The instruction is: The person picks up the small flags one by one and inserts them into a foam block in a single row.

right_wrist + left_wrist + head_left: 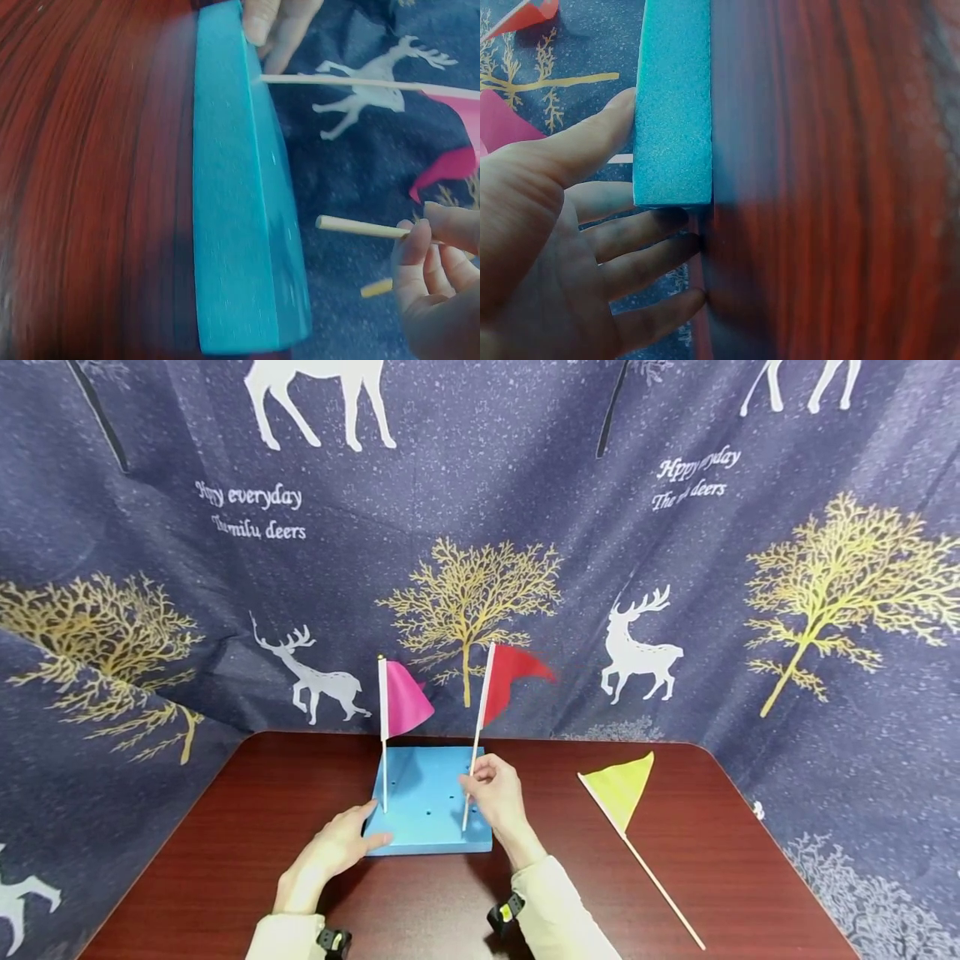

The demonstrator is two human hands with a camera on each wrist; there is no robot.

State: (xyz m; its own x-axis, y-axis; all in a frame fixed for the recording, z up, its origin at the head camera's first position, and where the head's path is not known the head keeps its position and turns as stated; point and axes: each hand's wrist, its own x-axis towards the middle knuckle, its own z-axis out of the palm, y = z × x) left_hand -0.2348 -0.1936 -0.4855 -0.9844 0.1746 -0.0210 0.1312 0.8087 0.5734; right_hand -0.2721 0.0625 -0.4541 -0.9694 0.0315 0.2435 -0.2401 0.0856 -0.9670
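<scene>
In the head view a blue foam board [420, 777] with several small holes lies on the table. A pink flag [405, 700] stands upright in its left part. My left hand [337, 843] rests at the board's left front corner; the left wrist view shows the thumb [604, 139] on the top face and the fingers stretched along the side. My right hand [498, 793] pinches the stick of a red flag [506, 677] between thumb and fingertips, over the board's right part. In the right wrist view the bare lower end of that stick [352, 226] hangs clear of the board.
A yellow flag [622, 789] lies flat on the brown wooden table [585, 893], to the right of the board. Behind the table hangs a dark blue cloth [480, 493] printed with deer and gold trees.
</scene>
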